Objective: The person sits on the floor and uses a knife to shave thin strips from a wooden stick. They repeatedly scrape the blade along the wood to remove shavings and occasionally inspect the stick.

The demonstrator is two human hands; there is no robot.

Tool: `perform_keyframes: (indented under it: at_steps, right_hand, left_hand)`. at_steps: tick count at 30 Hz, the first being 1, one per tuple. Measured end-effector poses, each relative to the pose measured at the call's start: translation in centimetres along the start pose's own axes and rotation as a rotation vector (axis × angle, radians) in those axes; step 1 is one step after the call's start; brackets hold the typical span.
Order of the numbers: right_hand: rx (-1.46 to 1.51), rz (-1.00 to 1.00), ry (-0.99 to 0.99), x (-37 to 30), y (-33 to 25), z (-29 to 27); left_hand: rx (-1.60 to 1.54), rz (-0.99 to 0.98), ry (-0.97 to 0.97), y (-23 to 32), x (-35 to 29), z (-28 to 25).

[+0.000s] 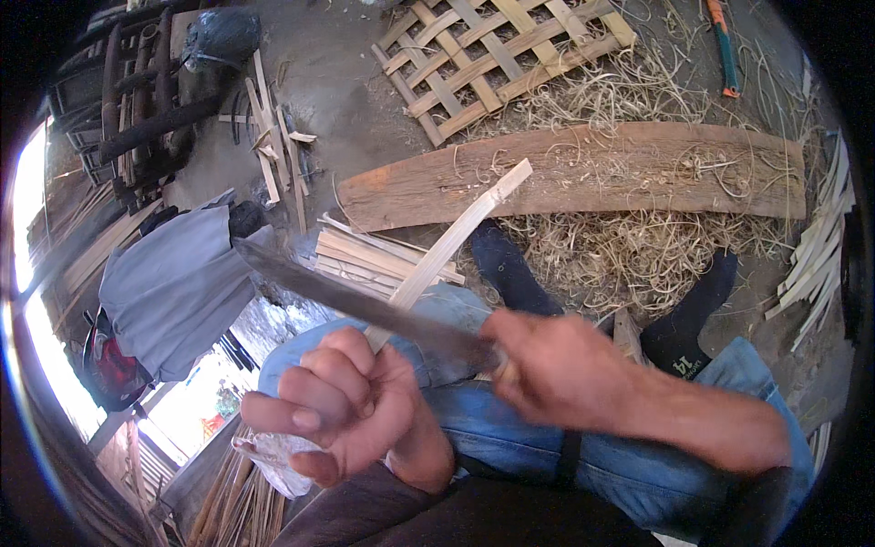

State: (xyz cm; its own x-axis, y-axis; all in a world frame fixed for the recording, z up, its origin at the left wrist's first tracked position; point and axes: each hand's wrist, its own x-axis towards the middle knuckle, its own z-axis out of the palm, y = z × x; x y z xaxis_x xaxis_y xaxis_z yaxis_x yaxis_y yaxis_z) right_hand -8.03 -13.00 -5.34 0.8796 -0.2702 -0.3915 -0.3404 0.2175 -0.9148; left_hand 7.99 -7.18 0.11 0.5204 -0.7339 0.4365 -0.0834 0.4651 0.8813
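Note:
My left hand (351, 401) has its fingers curled around the lower end of a pale wooden strip (465, 228), which looks like split bamboo. The strip slants up and away to the right, over my lap. A long dark-bladed machete (319, 290) crosses in front of the strip just above my left fingers, its tip toward the left. My right hand (574, 369) is wrapped around the machete's handle, most of which it hides. The right hand and blade are slightly blurred. Whether the blade's edge touches the strip I cannot tell.
A wooden plank (583, 173) lies on the floor among curly shavings (629, 264). Beyond it is a woven lattice panel (501, 55), with an orange-and-green tool (725, 55) to its right. Cut strips (365, 255) are piled beside my knee; more strips (820, 242) lie far right.

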Motion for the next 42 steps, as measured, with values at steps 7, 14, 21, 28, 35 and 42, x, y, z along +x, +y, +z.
perform_keyframes:
  at_steps: [7,14,21,28,35,42]
  right_hand:
    - [-0.041,-0.046,0.077,-0.4,2.2,-0.3]
    - [-0.016,0.055,0.102,0.5,3.6,-1.0]
    - [-0.074,0.152,0.138,1.6,6.4,-1.4]
    - [-0.049,0.136,0.158,1.3,5.6,-1.4]
    - [-0.128,0.249,0.218,2.8,7.9,-3.0]
    - [-0.305,0.319,0.266,2.8,9.7,-4.4]
  left_hand:
    - [-0.053,-0.007,0.021,0.0,-0.4,0.2]
    - [-0.019,-0.01,0.037,-0.1,-0.1,1.0]
    - [-0.064,-0.011,0.023,-0.1,0.3,1.1]
    - [-0.005,-0.018,-0.022,0.1,0.2,0.8]
    - [0.047,-0.018,0.014,0.0,0.0,1.7]
    - [0.041,-0.054,-0.001,0.6,0.2,1.1]
